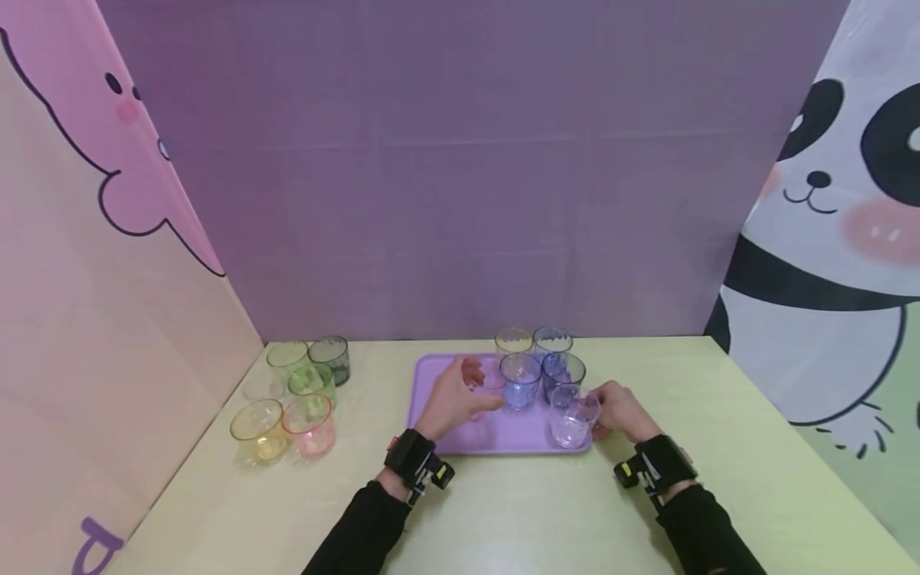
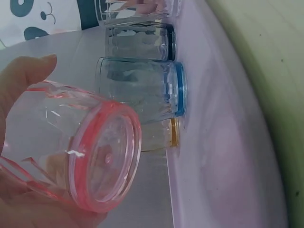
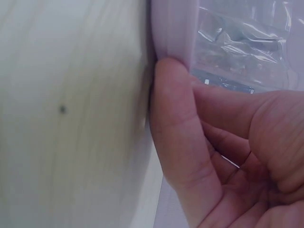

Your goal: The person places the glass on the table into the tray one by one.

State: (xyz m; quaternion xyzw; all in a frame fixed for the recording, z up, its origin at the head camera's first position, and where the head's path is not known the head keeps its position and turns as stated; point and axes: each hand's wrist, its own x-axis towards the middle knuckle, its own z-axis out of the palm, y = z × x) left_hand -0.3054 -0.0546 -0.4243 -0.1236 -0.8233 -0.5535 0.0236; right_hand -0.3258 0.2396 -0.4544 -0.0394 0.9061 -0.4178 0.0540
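Observation:
My left hand (image 1: 454, 399) holds a clear tumbler with a pink base (image 2: 107, 156) above the purple tray (image 1: 503, 442), thumb on one side and fingers on the other. The tumbler tilts, its base off the tray surface in the left wrist view. At the tray's right edge, my right hand (image 1: 624, 411) pinches the rim between thumb and forefinger (image 3: 175, 109). Beside that hand stands a clear tumbler (image 1: 573, 419) on the tray. Behind it are a blue tumbler (image 1: 521, 385), a dark-blue one (image 1: 563, 374), an amber-tinted one (image 1: 513, 342) and a blue-rimmed one (image 1: 552, 341).
On the table's left stand more tumblers: a yellow one (image 1: 261, 435), a pink one (image 1: 311, 431), a green one (image 1: 314, 382) and a dark grey one (image 1: 330, 359) among them. A purple cloth backdrop (image 1: 460, 176) rises behind the table (image 1: 532, 519).

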